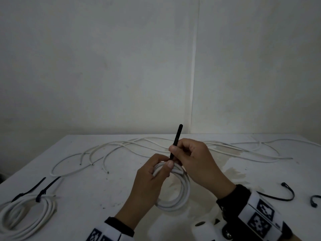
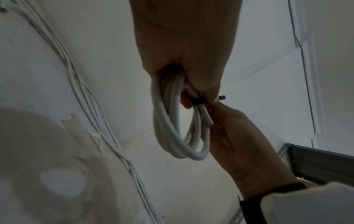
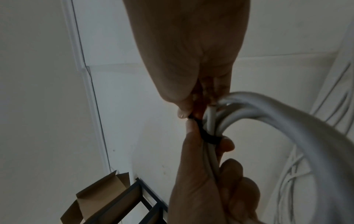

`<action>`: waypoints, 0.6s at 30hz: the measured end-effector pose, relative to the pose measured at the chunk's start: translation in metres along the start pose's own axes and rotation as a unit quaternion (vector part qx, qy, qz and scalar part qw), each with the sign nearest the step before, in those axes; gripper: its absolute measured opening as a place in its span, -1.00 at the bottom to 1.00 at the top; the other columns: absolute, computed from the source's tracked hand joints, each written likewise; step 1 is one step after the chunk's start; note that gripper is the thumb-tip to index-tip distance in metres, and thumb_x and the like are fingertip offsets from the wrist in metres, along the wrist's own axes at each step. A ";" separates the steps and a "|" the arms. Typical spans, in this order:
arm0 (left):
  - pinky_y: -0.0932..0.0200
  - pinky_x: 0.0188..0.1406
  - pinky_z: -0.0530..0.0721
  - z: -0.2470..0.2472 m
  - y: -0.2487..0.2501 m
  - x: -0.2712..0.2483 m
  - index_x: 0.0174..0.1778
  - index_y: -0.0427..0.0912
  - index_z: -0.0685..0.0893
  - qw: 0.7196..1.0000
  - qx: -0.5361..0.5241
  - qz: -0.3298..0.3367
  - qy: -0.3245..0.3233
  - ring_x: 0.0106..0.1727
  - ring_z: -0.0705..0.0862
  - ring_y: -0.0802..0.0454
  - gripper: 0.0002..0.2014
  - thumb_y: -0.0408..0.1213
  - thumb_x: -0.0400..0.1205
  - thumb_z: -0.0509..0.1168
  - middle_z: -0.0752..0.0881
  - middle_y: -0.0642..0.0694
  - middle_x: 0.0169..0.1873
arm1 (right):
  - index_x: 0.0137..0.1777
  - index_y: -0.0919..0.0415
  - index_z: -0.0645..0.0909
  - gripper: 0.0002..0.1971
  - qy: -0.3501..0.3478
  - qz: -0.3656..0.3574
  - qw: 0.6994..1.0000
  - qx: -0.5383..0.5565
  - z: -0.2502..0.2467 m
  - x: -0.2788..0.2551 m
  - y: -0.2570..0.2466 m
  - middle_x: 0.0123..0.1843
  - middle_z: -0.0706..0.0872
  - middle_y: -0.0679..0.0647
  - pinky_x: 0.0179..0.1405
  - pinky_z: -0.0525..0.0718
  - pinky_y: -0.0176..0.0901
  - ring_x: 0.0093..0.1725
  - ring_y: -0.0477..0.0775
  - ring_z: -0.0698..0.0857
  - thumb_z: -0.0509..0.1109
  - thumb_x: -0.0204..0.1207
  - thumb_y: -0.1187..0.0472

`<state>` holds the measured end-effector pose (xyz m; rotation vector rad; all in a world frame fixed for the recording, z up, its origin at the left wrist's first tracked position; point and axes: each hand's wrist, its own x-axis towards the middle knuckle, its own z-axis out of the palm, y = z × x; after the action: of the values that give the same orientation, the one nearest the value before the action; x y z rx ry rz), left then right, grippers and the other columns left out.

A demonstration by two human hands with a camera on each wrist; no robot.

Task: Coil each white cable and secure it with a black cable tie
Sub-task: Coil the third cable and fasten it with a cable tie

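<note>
Left hand [image 1: 152,173]: nearest of all, fingers curled round the top of the coil, thumb pressed on the strands.
Right hand [image 1: 194,159]: just beside the left, fingers pinching the tie's free tail.
Coil [image 1: 175,192]: white cable in several loops, gripped above the table [image 1: 104,197], hanging from the left hand.
Tie [image 1: 176,141]: black, looped round the bundled strands between both hands, its tail sticking up and away.
Done coils [image 1: 26,213]: on the table at near left, each with a black tie round it.
Loose cables [image 1: 135,145]: white, sprawled across the far side of the table.
Spare ties [image 1: 284,193]: black, curved, lying at near right, well apart from the hands.
</note>
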<state>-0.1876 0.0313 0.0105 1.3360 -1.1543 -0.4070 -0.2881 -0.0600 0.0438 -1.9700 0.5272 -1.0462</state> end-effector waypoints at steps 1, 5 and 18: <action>0.50 -0.52 0.42 -0.002 0.000 0.001 -0.22 -0.05 0.66 1.000 0.000 0.001 0.007 -0.53 0.52 0.34 -0.75 0.03 0.41 0.23 0.66 0.20 -0.48 | -0.31 0.30 0.59 -0.77 -0.020 0.010 1.000 0.005 0.001 0.001 -0.001 -0.44 0.62 0.03 -0.29 0.57 -0.14 -0.40 -0.05 0.56 0.35 0.54 0.21; 0.38 -0.64 0.42 -0.013 -0.002 0.003 -0.22 -0.06 0.65 0.998 -0.014 -0.023 0.057 -0.61 0.46 0.27 -0.89 -0.14 0.55 0.26 0.65 0.10 -0.51 | -0.20 0.02 0.53 -0.82 -0.115 0.052 0.992 0.001 0.015 -0.007 0.004 -0.28 0.61 -0.13 -0.16 0.53 -0.33 -0.27 -0.21 0.58 0.20 0.62 0.06; 0.28 -0.24 0.74 -0.074 -0.021 -0.022 -0.01 -0.04 0.68 0.988 0.012 -0.152 0.009 -0.25 0.76 0.17 -0.86 -0.29 0.62 0.23 0.74 -0.08 -0.22 | -0.27 0.01 0.46 -0.70 -0.139 0.119 0.981 0.065 0.064 -0.023 0.014 -0.38 0.52 0.00 -0.43 0.43 -0.54 -0.51 -0.31 0.51 0.05 0.70 0.15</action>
<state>-0.1290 0.0829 -0.0038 1.5385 -0.9440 -0.6019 -0.2480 -0.0230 0.0011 -1.8456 0.5102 -0.6280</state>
